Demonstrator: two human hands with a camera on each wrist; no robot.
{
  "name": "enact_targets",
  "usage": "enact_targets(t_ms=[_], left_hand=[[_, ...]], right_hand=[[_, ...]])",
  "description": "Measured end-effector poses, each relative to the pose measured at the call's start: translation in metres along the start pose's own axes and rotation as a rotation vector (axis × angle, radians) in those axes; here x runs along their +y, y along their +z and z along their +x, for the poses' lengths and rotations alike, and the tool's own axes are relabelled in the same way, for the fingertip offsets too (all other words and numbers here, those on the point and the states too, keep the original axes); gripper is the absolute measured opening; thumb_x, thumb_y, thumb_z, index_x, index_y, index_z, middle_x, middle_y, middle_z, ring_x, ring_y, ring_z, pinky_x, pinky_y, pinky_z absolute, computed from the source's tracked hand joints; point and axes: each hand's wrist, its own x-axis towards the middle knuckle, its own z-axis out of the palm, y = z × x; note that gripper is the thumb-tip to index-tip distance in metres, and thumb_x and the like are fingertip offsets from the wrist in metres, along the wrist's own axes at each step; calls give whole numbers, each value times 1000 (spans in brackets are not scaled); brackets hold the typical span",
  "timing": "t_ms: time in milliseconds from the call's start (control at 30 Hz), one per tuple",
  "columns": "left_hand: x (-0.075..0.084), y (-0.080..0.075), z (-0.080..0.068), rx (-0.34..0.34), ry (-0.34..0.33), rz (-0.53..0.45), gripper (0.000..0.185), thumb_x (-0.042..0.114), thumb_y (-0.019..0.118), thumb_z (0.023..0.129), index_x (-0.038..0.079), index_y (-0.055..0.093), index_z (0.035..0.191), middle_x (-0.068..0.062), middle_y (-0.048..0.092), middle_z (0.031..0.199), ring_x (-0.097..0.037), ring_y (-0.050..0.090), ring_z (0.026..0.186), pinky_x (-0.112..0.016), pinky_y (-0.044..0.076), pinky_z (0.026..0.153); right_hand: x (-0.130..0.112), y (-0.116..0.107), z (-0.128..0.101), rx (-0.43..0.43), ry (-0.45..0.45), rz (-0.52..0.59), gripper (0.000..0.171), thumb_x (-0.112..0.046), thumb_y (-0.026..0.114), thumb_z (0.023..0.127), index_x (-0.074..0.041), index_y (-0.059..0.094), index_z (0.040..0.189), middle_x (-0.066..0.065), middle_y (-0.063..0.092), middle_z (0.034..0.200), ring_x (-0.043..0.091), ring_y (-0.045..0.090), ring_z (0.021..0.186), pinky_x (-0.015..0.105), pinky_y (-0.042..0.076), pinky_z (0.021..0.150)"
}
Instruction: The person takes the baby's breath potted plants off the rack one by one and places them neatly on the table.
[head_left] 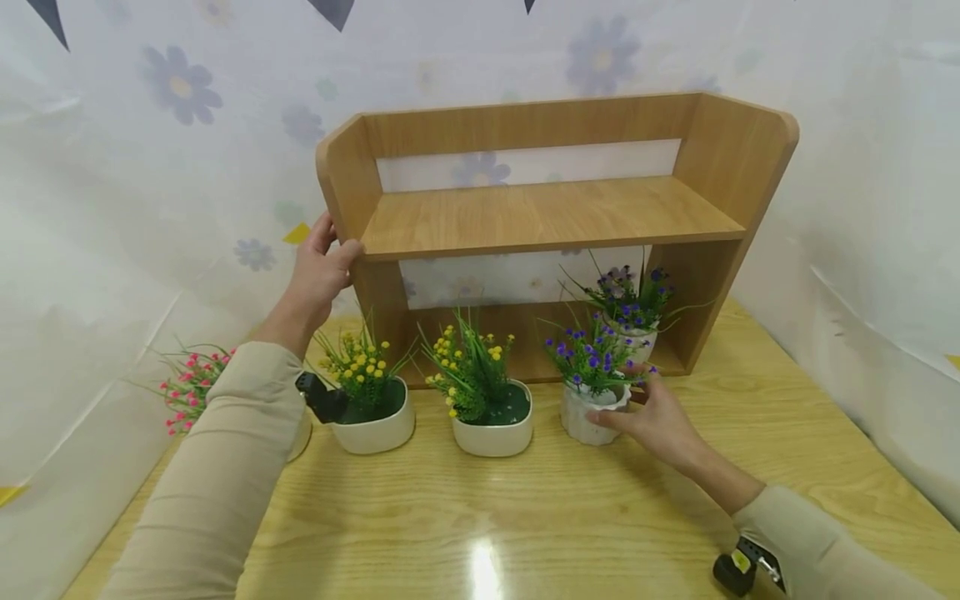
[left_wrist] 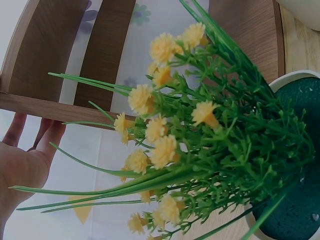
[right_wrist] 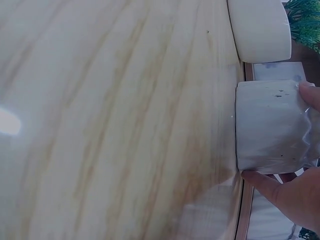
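Observation:
My left hand (head_left: 318, 271) grips the left side panel of a two-tier wooden shelf (head_left: 555, 212), thumb at its front edge and fingers on its outer face. In front of the shelf, my right hand (head_left: 663, 421) holds a white fluted pot with purple flowers (head_left: 581, 412) by its side. That pot (right_wrist: 272, 127) stands upright on the table, with a fingertip low on its wall in the right wrist view. A second purple-flowered pot (head_left: 637, 340) sits inside the lower tier at the right, partly hidden behind the first.
Two oval white pots with yellow flowers (head_left: 375, 437) (head_left: 495, 440) stand before the shelf. A pink-flowered plant (head_left: 191, 387) is at the left, partly covered by my sleeve. The wooden table (head_left: 450, 517) extends toward me, and a patterned white curtain (head_left: 187, 167) hangs behind.

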Motion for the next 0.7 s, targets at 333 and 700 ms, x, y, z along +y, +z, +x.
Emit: enact_targets(t_ms=[333, 700], left_hand=[[0, 2, 0, -4, 6, 11, 66, 11, 53, 97, 33, 34, 157, -8, 35, 156, -35, 41, 137, -62, 37, 107], [0, 0, -1, -4, 17, -7, 66, 8, 52, 96, 30, 36, 156, -9, 37, 154, -35, 44, 134, -62, 39, 106]], right_hand=[[3, -1, 1, 10, -23, -15, 92, -28, 86, 82, 0, 27, 148, 29, 30, 153, 55, 36, 135, 54, 51, 95], [5, 1, 4, 18, -27, -22, 90, -28, 86, 82, 1, 29, 145, 30, 33, 150, 55, 39, 132, 49, 54, 90]])
